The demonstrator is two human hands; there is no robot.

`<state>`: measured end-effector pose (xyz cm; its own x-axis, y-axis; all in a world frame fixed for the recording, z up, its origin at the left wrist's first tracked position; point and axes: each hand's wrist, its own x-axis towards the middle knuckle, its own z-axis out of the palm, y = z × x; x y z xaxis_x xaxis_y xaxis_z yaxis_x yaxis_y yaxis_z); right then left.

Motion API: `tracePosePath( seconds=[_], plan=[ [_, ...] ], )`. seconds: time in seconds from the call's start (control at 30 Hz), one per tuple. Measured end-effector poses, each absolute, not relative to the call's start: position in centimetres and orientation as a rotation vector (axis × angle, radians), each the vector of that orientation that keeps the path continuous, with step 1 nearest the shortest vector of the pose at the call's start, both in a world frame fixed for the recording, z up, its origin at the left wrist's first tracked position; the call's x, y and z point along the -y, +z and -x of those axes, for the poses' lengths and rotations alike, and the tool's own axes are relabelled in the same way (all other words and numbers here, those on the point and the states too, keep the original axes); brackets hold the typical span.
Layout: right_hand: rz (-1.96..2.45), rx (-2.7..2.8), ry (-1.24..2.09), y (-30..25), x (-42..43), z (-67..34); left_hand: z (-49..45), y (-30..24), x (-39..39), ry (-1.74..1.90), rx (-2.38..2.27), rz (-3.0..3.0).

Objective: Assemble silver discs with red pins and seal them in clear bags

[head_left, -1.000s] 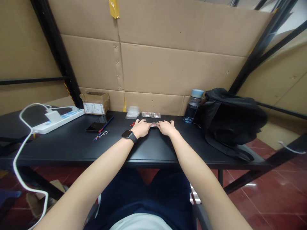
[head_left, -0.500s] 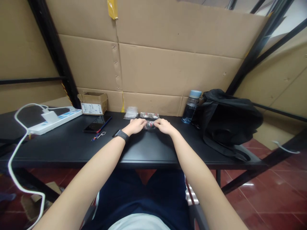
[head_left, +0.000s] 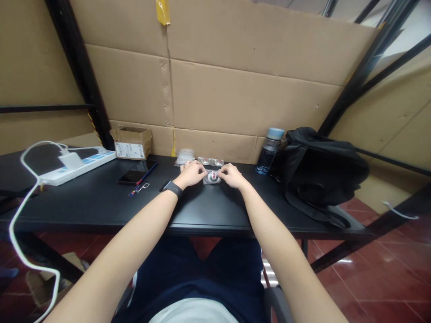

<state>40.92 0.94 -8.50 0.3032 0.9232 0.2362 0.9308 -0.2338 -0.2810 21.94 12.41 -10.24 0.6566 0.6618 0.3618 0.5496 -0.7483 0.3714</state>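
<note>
Between my hands is a small clear plastic packet (head_left: pixel 212 177) with a round grey-white item inside that carries a red mark. My left hand (head_left: pixel 193 173) pinches the packet's upper left corner between thumb and fingers. At its upper right corner my right hand (head_left: pixel 230 175) does the same. Just behind lie two similar clear packets (head_left: pixel 211 162) side by side, each with a round item and a touch of red. A stack of clear plastic bags (head_left: pixel 185 156) lies behind my left hand. The exact kind of the round item is too small to make out.
On the black table (head_left: pixel 208 215) stand a water bottle (head_left: pixel 268 150) and a black backpack (head_left: pixel 319 166) to the right. Leftward are a phone (head_left: pixel 137 172), a key ring (head_left: pixel 138 189), an open cardboard box (head_left: pixel 131 143) and a white power strip (head_left: pixel 79 168). Cardboard panels rise behind.
The packet between my hands has tilted or lowered slightly toward me, so its round item shows more fully. My fingers have shifted to its upper corners.
</note>
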Motion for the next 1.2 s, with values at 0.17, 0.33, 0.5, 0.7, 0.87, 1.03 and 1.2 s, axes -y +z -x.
tracePosePath(
  seconds=[0.17, 0.33, 0.5, 0.7, 0.87, 1.03, 1.2],
  plan=[
    [2.243, 1.498, -0.017, -9.2, -1.6, -42.0, -21.8, -10.6, -12.7, 0.707, -1.05, -2.647],
    [2.37, 1.217, -0.109, -9.2, -1.7, -44.3, -21.8, -10.6, -12.9, 0.69, -1.081, -2.645],
    [2.256, 1.235, -0.156, -9.2, -1.0, -45.6, -21.7, -10.4, -12.4, 0.662, -1.037, -2.649],
    [2.203, 1.789, -0.13, -9.1, -1.1, -42.7, -21.7, -10.1, -12.1, 0.651, -1.001, -2.665],
    [2.318, 1.759, -0.193, -8.9, -1.0, -41.4, -21.6, -10.0, -12.0, 0.651, -0.988, -2.665],
    [2.368, 1.782, -0.159, -9.0, -1.0, -41.8, -21.7, -10.0, -12.0, 0.656, -0.989, -2.663],
    [2.42, 1.671, -0.136, -9.3, -1.7, -42.6, -21.7, -10.0, -12.1, 0.64, -0.979, -2.661]
  ],
)
